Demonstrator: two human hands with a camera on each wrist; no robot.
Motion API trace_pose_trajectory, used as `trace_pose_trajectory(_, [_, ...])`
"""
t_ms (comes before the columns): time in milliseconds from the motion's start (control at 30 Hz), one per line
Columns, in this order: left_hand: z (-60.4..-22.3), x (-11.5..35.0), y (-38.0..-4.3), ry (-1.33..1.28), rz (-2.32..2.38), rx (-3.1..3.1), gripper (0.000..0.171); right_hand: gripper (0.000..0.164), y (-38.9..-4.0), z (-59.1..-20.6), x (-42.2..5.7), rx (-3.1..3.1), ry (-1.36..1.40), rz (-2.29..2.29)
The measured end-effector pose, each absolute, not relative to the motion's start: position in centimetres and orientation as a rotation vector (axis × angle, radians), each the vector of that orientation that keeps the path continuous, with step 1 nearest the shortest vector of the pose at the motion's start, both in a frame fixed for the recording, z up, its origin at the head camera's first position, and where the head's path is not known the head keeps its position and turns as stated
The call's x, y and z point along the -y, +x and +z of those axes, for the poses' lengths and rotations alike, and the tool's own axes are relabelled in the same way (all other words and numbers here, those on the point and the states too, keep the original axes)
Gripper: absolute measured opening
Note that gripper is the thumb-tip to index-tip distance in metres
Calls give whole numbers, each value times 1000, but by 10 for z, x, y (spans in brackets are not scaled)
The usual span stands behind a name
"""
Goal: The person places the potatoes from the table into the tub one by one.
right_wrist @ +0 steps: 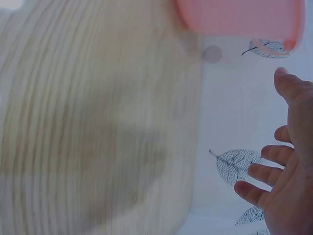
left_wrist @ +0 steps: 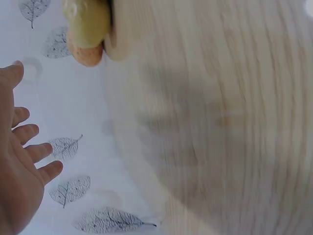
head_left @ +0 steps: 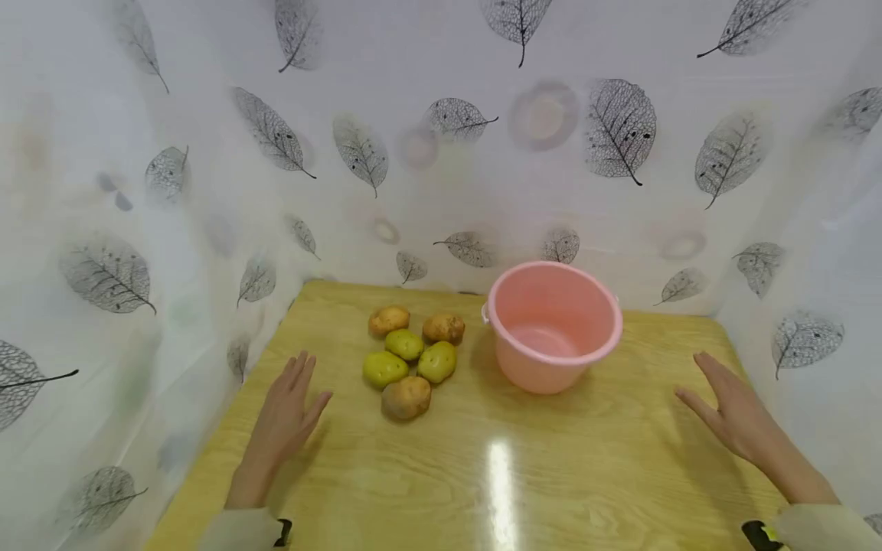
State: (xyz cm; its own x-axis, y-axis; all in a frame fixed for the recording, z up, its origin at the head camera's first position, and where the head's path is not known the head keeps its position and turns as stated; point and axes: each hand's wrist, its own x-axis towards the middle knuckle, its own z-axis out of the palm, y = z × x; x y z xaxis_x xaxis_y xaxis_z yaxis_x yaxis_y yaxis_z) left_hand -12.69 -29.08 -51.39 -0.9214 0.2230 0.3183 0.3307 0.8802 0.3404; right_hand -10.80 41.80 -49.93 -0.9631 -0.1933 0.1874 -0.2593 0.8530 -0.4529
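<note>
My left hand (head_left: 281, 417) hovers over the left part of the table, fingers extended and thumb spread, holding nothing. Several potatoes lie in a cluster to its right: brown ones such as the front potato (head_left: 406, 398), and greenish-yellow ones such as the left green potato (head_left: 384, 370). Right of the cluster stands a pink bucket (head_left: 544, 375), upright, its inside bare. Over the table's right side, my right hand (head_left: 740, 417) is held apart from everything, its fingers stretched out. The right wrist view shows the same pink bucket (right_wrist: 239, 17) beyond the thumb.
The wooden table (head_left: 565, 474) has a rounded far right corner. A whitish curtain (head_left: 441, 191) printed with dark leaves hangs close behind it and along both sides. Light glares off the tabletop near the front middle. Dark bands circle both wrists.
</note>
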Motion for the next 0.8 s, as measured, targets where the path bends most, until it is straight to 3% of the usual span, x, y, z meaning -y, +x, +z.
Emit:
trace_pose_trajectory(333, [-508,248,-131,-406,-725,2782,67,71,-126,-463,-375,2867,274,964])
trace_pose_trajectory(800, [-529,204,-124,-407,-820,2799,66,64,-138,-445,-334,2723,361,1113])
